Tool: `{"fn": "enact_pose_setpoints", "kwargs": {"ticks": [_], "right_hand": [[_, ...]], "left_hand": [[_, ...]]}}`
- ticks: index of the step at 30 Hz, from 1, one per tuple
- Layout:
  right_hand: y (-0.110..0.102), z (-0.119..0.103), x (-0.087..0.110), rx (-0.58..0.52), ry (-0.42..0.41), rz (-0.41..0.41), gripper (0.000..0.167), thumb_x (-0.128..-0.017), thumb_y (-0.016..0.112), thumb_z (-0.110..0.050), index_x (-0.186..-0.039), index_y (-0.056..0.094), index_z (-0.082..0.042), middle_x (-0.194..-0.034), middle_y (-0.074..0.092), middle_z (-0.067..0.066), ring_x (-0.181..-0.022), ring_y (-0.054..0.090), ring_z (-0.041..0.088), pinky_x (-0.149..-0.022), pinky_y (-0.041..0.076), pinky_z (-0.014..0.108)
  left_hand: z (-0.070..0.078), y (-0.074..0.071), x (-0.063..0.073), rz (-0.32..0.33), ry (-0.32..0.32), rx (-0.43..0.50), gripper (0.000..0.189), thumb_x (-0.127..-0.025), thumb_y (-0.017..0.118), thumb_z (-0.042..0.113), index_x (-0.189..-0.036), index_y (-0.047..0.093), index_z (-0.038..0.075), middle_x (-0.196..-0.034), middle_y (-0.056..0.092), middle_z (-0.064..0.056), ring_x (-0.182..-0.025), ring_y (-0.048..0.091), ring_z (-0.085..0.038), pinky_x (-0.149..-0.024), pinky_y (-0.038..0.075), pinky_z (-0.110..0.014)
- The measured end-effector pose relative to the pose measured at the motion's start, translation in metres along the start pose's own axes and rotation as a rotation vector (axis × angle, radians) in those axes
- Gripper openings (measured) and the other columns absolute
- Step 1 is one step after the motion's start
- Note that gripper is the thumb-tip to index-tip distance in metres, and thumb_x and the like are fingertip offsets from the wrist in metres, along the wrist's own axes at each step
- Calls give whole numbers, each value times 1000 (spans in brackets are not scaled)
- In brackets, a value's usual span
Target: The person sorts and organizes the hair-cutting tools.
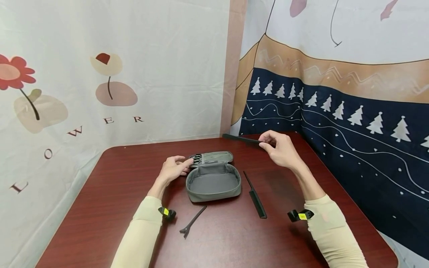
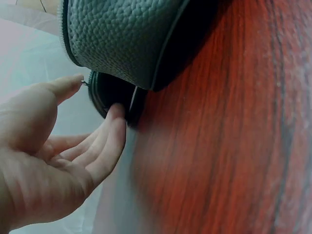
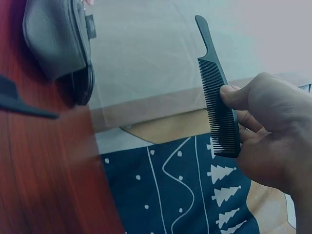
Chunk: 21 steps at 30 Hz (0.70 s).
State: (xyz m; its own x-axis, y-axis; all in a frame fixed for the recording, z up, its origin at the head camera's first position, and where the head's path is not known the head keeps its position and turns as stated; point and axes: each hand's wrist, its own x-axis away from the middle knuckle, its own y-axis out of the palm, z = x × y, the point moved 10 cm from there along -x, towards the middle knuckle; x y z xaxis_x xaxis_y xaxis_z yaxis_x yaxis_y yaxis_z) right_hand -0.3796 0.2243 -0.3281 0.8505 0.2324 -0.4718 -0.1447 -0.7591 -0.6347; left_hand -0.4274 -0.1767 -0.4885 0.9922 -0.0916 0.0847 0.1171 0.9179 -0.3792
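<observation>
A grey zip case (image 1: 216,195) lies open on the table, its lid (image 1: 221,156) folded back and several dark clips tucked along the left of it. My left hand (image 1: 172,170) holds that lid's left edge; in the left wrist view the thumb meets the zip rim and the fingers reach beneath. Raised near the table's back right, my right hand (image 1: 279,149) pinches a black comb (image 3: 218,105) by its toothed part, its handle pointing away. A black tail comb (image 1: 257,203) lies right of the case. A dark hair clip (image 1: 193,222) lies in front.
The reddish-brown wooden table (image 1: 120,178) ends at a pale curtain (image 1: 174,74) behind and a navy tree-patterned curtain (image 1: 355,141) on the right. Each wrist wears a small black camera.
</observation>
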Motion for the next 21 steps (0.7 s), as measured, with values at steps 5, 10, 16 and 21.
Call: {"fn": "enact_pose_setpoints", "kwargs": {"ticks": [5, 10, 16, 21], "right_hand": [[9, -6, -1, -20, 3, -15, 9, -105, 77, -4, -113, 78, -7, -99, 76, 10, -86, 64, 24, -76, 50, 23], [17, -14, -1, -33, -11, -29, 9, -106, 77, -4, -114, 78, -5, -100, 77, 11, -88, 64, 24, -77, 50, 24], [25, -27, 0, -59, -24, -26, 9, -106, 76, -4, -115, 79, -7, -104, 80, 10, -92, 69, 23, -83, 54, 24], [31, -38, 2, -77, -39, -28, 11, -106, 76, -4, -115, 79, -8, -105, 81, 10, -96, 71, 24, -88, 57, 33]], "left_hand": [[11, -20, 12, 98, 74, -134, 83, -108, 73, 55, -170, 48, 8, -140, 79, -23, -112, 84, -33, -95, 69, -44], [40, -31, 26, 196, 244, -176, 74, -109, 74, 51, -170, 50, 17, -149, 75, -17, -134, 76, -39, -112, 60, -60], [96, -28, 50, 254, 497, -180, 70, -107, 79, 35, -170, 51, 20, -160, 67, -12, -145, 67, -37, -114, 57, -62], [141, -21, 79, 326, 690, -248, 73, -103, 85, 24, -168, 53, 18, -162, 65, -11, -150, 62, -32, -120, 52, -57]]}}
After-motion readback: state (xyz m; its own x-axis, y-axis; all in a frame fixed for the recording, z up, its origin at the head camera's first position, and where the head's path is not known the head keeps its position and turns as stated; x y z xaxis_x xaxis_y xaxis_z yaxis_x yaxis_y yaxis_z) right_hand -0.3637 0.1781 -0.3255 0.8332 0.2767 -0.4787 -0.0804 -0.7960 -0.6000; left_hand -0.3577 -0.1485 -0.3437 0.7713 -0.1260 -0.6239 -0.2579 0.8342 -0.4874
